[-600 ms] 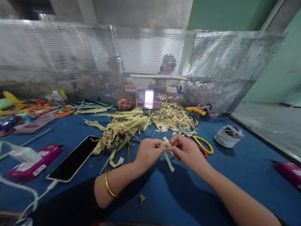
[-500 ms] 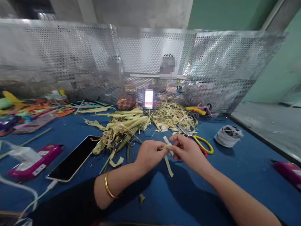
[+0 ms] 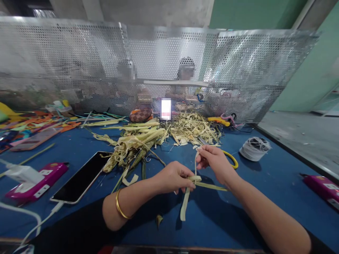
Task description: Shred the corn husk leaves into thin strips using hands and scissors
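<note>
Between the hands is a small folded knot of pale leaf strips, with one tail hanging down and another pointing right. My left hand pinches this knot between thumb and fingers. Above and to the right, my right hand grips the upper end of a narrow strip, which runs taut down to the knot. Partly behind the right hand lie scissors with a yellow handle; much of them is hidden. A heap of dried leaf husks lies beyond my left hand.
Leaf scraps lie at the back before a perforated metal screen. A white string spool is at right. Left are a phone on a cable and a purple power strip. Two people sit behind the screen.
My right hand has moved up and away from the left, drawing a strip taut. My left hand has shifted slightly right and down with the knot. The view has tilted slightly.
</note>
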`<act>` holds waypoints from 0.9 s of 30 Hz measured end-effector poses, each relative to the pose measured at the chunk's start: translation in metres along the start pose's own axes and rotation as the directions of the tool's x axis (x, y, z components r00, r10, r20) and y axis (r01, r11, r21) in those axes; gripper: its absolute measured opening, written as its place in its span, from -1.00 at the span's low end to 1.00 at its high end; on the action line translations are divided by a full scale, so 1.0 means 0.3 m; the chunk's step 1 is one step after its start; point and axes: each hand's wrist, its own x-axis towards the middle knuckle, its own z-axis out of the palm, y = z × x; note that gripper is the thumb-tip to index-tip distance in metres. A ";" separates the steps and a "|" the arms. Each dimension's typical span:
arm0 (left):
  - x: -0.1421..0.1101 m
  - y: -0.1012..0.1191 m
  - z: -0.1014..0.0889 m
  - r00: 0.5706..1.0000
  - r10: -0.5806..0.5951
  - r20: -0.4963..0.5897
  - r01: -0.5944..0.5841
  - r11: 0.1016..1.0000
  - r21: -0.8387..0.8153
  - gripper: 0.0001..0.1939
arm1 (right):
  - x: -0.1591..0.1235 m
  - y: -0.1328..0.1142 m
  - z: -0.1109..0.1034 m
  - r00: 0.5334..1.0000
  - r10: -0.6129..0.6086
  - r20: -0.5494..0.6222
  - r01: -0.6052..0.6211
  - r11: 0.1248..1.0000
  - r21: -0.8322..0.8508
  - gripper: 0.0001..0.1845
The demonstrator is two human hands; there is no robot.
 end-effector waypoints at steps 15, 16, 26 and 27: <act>-0.017 0.024 0.022 0.990 0.026 -0.136 -0.041 0.993 -0.106 -0.72 | 0.006 0.022 0.014 0.981 -0.196 0.006 0.193 0.971 0.140 -0.67; -0.016 0.026 0.017 0.982 0.035 -0.185 -0.055 0.993 -0.101 -0.72 | 0.011 0.022 0.003 0.976 -0.219 -0.008 0.219 0.970 0.102 -0.68; -0.007 0.035 -0.043 0.900 0.048 -0.434 -0.098 0.991 -0.093 -0.75 | 0.030 0.002 -0.073 0.664 -0.474 0.577 0.740 0.306 -0.599 -0.72; -0.007 0.036 -0.041 0.909 0.040 -0.415 -0.088 0.991 -0.098 -0.75 | 0.037 0.010 -0.070 0.677 -0.474 0.563 0.727 0.306 -0.615 -0.71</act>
